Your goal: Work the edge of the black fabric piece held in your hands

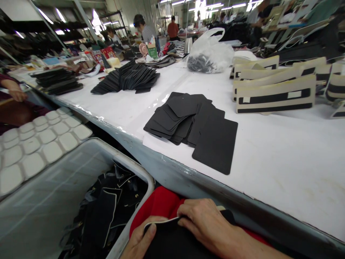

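Note:
At the bottom of the view, both of my hands hold a black fabric piece with a cream edge (172, 239) over my lap, on red cloth (159, 203). My left hand (140, 241) grips its left edge with the thumb on top. My right hand (207, 225) lies on its upper edge, fingers curled over it. On the white table (269, 162) just beyond lies a fanned pile of black rounded-corner panels (194, 126).
A grey bin (54, 187) at my left holds black cream-trimmed pieces (107, 208). Farther along the table sit more black panel stacks (129, 77), cream and black strips (275, 95) and a plastic bag (208, 54). Other people work at the far end and at the left.

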A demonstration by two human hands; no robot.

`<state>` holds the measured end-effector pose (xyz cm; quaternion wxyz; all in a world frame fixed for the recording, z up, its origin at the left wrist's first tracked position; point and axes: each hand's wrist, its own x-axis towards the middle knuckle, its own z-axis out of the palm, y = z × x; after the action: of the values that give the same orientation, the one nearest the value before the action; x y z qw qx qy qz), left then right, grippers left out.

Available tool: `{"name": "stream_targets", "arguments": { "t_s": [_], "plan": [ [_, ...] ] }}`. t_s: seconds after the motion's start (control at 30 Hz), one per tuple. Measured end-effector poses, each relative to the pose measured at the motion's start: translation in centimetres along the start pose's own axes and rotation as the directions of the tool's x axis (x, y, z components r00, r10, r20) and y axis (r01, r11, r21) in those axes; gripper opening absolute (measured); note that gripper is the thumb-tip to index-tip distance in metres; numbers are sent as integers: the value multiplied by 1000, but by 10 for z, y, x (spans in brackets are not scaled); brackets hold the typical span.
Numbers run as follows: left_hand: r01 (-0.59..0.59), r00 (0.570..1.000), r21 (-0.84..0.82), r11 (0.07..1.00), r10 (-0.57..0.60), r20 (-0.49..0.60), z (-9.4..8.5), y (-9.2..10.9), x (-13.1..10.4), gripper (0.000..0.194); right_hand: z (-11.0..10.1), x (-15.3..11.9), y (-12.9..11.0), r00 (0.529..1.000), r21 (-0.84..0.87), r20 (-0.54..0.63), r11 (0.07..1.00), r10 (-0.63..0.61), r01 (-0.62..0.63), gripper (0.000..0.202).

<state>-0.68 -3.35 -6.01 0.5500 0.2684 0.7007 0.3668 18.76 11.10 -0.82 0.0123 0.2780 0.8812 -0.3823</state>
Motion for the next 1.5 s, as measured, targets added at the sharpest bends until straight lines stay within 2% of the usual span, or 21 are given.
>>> {"name": "stream_targets", "arguments": {
  "t_s": [0.13,0.2,0.27,0.33,0.43,0.53,0.63,0.73,0.87,1.03,1.17,1.3,1.5],
  "plan": [
    [28,989,-99,995,-14,145,-3,-6,6,54,2,1,0,1000,-54,-10,998,13,-13,12],
    [-6,983,-94,996,23,182,-6,-2,9,48,3,2,2,1000,-38,-18,999,-11,11,12],
    [-87,976,-8,996,87,202,-8,6,12,39,4,2,4,999,-25,-11,999,-36,36,13],
    [-188,964,148,971,153,218,-8,19,14,29,5,2,6,998,-37,14,997,-62,62,14],
    [-313,941,396,863,225,254,1,39,16,19,5,3,8,995,-79,32,992,-94,96,14],
    [-374,923,498,783,258,287,14,53,18,20,3,3,9,993,-85,22,990,-114,116,17],
    [-377,920,480,792,259,295,21,56,22,30,2,5,10,991,-67,24,989,-131,132,21],
    [-340,930,425,839,234,283,18,52,28,34,3,8,12,991,-40,29,990,-132,133,24],
    [-242,951,309,920,162,263,-2,39,32,28,5,12,18,994,24,37,994,-105,104,21],
    [-192,969,221,956,150,194,-28,21,26,34,4,14,21,996,66,59,995,-73,69,21],
    [-227,971,185,956,208,116,-27,12,25,40,3,15,20,996,72,72,996,-59,54,21],
    [-212,976,111,971,206,65,-24,6,28,41,4,15,21,996,75,59,996,-62,57,21],
    [-160,983,30,987,157,98,-29,6,26,42,4,10,18,998,82,37,996,-51,48,19]
  ]
}}
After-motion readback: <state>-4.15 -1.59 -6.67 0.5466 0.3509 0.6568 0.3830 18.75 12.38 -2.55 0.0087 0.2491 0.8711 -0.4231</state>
